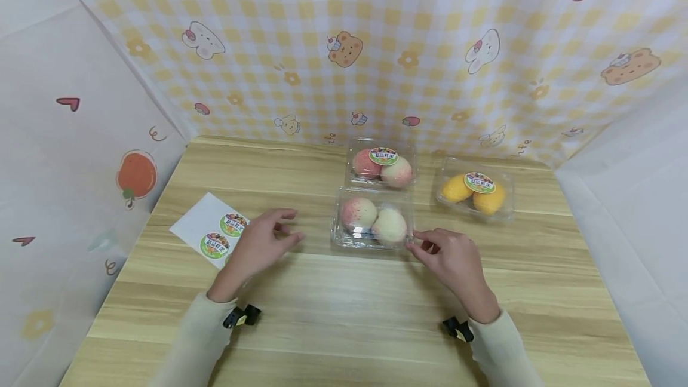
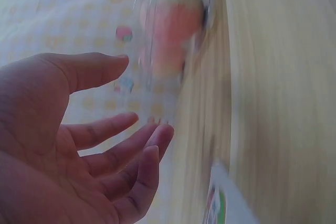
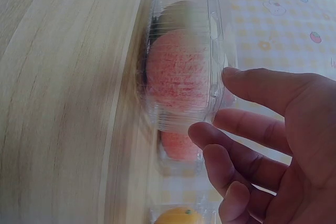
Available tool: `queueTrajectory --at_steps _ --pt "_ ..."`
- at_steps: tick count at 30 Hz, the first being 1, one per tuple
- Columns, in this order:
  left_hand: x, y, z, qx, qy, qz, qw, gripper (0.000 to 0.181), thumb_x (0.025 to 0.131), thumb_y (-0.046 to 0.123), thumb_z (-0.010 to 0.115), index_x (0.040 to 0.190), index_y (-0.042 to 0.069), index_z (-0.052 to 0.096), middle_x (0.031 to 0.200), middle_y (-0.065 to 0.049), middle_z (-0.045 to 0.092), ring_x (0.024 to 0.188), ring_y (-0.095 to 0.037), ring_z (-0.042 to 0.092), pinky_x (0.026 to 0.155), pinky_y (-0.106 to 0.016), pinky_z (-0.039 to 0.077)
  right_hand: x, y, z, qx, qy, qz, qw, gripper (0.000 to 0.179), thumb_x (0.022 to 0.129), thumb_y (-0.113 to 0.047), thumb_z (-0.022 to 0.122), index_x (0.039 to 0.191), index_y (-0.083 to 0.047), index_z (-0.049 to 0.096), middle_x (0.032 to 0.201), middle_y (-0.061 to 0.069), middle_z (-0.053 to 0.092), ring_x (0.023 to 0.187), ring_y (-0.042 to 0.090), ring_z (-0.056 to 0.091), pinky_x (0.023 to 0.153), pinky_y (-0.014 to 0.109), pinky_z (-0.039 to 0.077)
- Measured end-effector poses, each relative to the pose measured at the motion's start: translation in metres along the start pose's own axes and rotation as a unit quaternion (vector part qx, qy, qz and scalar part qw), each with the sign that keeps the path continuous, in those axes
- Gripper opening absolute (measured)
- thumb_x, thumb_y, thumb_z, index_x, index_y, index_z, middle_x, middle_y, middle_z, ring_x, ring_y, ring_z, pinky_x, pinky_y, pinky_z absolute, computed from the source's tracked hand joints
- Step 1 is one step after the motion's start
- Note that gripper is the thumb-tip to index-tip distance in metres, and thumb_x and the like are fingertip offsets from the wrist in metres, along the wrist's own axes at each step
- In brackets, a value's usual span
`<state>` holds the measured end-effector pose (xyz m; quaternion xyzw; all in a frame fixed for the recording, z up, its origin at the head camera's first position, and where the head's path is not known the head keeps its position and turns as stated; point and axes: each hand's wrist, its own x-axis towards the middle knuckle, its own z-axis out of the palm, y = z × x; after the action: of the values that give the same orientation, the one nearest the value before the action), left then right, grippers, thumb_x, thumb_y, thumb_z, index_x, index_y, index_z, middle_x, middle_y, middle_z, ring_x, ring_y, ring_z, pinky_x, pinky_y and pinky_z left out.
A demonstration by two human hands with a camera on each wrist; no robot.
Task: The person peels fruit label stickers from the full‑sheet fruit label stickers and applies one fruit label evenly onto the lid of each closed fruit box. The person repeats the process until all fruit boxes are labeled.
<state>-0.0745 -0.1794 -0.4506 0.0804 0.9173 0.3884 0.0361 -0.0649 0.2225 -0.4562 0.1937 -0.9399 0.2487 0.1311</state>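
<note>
The right hand [image 1: 451, 257] touches the near right corner of the near clear container [image 1: 349, 243] with thumb and index finger; whether it grips the rim cannot be told. This container sits mid-table and holds two pinkish-white fruits [image 1: 389, 226]. The left hand [image 1: 267, 242], relaxed with thumb apart from fingers, is between it and a white sticker sheet [image 1: 200, 220] to the left. Just beyond sits the far container [image 1: 356, 147], bearing a round label [image 1: 384, 156]. To the right, the third container [image 1: 454, 167], also labelled, holds yellow fruits [image 1: 489, 200]. All rest on a wooden table [image 1: 344, 327].
</note>
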Motion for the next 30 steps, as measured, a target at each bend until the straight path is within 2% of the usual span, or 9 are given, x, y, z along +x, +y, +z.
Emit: queueTrajectory --at_steps 9,14,19,24,30 --pt "-0.010 -0.034 -0.036 0.036 0.034 -0.010 0.9987 0.049 0.103 0.028 0.081 0.140 -0.002 0.070 0.128 -0.017 0.077 0.107 -0.035 0.077 0.086 -0.053 0.061 0.000 0.001 0.001 0.000 0.000 -0.001 1.0000 0.024 0.090 -0.025 0.095 0.104 -0.007 0.089 0.078 -0.004 0.076 0.063 0.005 0.065 0.056 0.027 0.053" --pt "-0.014 -0.052 -0.052 0.073 0.073 -0.034 0.9940 0.048 0.102 0.026 0.080 0.138 -0.004 0.070 0.124 -0.024 0.075 0.105 -0.039 0.075 0.083 -0.056 0.058 0.000 0.001 0.001 -0.002 0.001 -0.001 1.0000 0.024 0.090 -0.026 0.095 0.104 -0.007 0.089 0.077 -0.004 0.076 0.062 0.005 0.065 0.056 0.027 0.053" --pt "-0.018 -0.066 -0.067 0.109 0.103 -0.073 0.9860 0.050 0.102 0.027 0.079 0.139 -0.004 0.069 0.134 -0.031 0.067 0.111 -0.047 0.070 0.081 -0.061 0.056 0.000 0.001 0.001 -0.001 0.000 0.000 1.0000 0.024 0.090 -0.026 0.094 0.104 -0.008 0.089 0.077 -0.004 0.076 0.063 0.006 0.065 0.056 0.027 0.053" --pt "-0.022 -0.081 -0.081 0.134 0.111 -0.101 0.9797 0.053 0.103 0.028 0.077 0.140 -0.009 0.065 0.137 -0.037 0.061 0.116 -0.054 0.064 0.085 -0.067 0.053 0.000 0.000 0.000 -0.001 -0.001 0.003 1.0000 0.024 0.090 -0.026 0.094 0.104 -0.007 0.089 0.078 -0.004 0.076 0.063 0.006 0.065 0.056 0.028 0.053" --pt "-0.026 -0.102 -0.091 0.165 0.104 -0.118 0.9737 0.060 0.101 0.025 0.078 0.140 -0.017 0.059 0.140 -0.045 0.053 0.126 -0.065 0.051 0.100 -0.077 0.044 0.000 -0.001 -0.001 -0.004 -0.003 0.001 1.0000 0.024 0.091 -0.027 0.093 0.104 -0.007 0.089 0.077 -0.003 0.076 0.063 0.006 0.065 0.057 0.028 0.053"
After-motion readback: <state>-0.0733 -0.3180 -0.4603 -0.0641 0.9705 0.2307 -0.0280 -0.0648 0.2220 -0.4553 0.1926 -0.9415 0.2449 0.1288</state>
